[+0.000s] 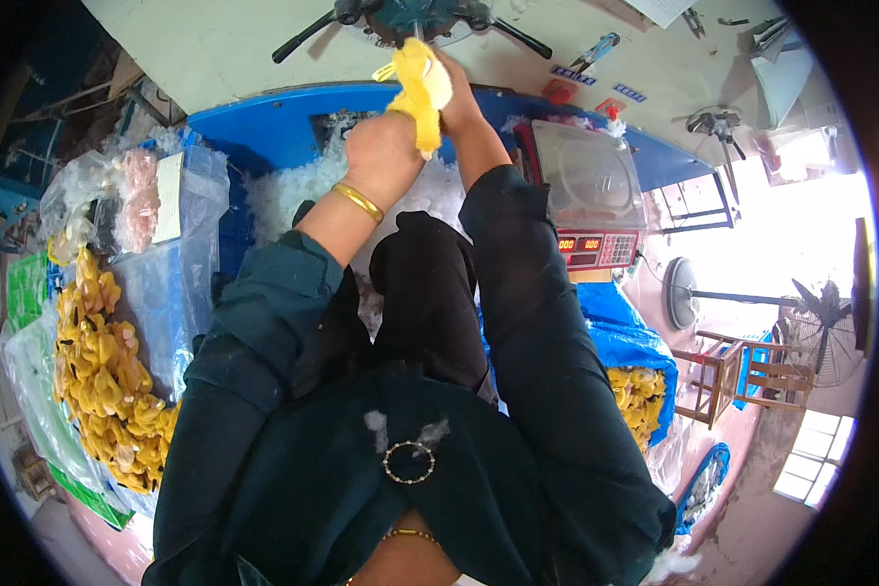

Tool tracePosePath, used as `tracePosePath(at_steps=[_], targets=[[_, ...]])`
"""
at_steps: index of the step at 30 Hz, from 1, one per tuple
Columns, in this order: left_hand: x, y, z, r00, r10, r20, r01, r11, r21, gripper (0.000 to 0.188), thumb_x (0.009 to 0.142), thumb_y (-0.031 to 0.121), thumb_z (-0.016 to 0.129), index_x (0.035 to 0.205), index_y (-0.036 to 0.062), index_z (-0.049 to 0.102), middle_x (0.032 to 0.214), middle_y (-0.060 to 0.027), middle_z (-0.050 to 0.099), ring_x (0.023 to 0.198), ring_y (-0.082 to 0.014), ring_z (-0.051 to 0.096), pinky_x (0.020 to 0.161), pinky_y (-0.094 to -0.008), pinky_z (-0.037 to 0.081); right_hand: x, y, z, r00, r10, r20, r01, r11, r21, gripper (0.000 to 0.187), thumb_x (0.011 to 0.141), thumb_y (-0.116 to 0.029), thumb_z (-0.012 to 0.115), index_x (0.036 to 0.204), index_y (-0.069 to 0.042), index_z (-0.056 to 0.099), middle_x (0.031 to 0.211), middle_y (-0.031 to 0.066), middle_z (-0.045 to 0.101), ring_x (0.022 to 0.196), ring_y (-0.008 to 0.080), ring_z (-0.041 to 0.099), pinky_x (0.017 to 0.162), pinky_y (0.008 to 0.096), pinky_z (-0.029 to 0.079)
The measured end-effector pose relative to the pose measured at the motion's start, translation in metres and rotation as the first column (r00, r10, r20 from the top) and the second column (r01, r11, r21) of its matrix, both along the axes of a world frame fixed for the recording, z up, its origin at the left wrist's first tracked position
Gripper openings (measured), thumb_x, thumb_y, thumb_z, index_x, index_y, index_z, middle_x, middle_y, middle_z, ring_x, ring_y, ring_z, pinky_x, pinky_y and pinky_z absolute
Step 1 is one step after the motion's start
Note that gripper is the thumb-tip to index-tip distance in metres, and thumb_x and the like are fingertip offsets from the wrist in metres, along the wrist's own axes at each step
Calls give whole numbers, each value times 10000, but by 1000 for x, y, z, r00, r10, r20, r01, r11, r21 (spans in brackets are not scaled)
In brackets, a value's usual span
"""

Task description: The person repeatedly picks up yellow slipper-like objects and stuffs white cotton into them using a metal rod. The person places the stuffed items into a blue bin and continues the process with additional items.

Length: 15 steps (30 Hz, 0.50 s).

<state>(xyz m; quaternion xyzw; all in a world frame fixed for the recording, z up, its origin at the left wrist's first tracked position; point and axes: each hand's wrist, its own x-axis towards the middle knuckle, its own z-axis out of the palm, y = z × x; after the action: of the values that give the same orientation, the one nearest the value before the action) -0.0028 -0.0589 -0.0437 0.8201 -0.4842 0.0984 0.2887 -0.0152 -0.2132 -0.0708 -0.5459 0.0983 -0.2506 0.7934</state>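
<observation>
A small yellow plush toy (419, 93) with a white patch is up in front of me, just below a dark machine head (415, 18) with black-handled levers. My left hand (385, 151), a gold bangle at its wrist, is closed on the toy's lower left side. On the other side my right hand (458, 101) grips the same toy, its fingers mostly hidden behind it. A yellow loop sticks out to the left of the toy. Whether the toy touches the machine's nozzle, I cannot tell. White fluffy stuffing (288, 190) lies below my hands in a blue bin (227, 127).
A red weighing scale (596, 249) stands right of my arms. Many yellow plush pieces (103, 366) are heaped at left, more (638, 398) in a blue bag at right. Pliers (596, 54) lie on the machine's pale panel. A wooden chair (718, 376) and a fan (822, 327) are farther right.
</observation>
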Motion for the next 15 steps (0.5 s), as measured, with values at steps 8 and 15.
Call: tracePosePath(at_steps=[8, 15], targets=[[-34, 52, 2, 949, -176, -261, 194, 980, 47, 248, 879, 242, 596, 842, -2, 613, 701, -138, 647, 570, -257, 637, 515, -355, 500, -49, 44, 11, 955, -178, -237, 142, 976, -163, 203, 929, -94, 524, 1065, 45, 584, 942, 98, 648, 828, 154, 617, 725, 308, 505], [-33, 33, 44, -111, -292, -950, -50, 956, -288, 332, 927, 280, 602, 1121, 16, 547, 800, -96, 649, 590, -143, 638, 467, -219, 512, -28, 37, 49, 887, -210, -410, 128, 967, -219, 235, 850, -67, 462, 931, 76, 631, 815, 149, 663, 703, 238, 666, 611, 345, 521]])
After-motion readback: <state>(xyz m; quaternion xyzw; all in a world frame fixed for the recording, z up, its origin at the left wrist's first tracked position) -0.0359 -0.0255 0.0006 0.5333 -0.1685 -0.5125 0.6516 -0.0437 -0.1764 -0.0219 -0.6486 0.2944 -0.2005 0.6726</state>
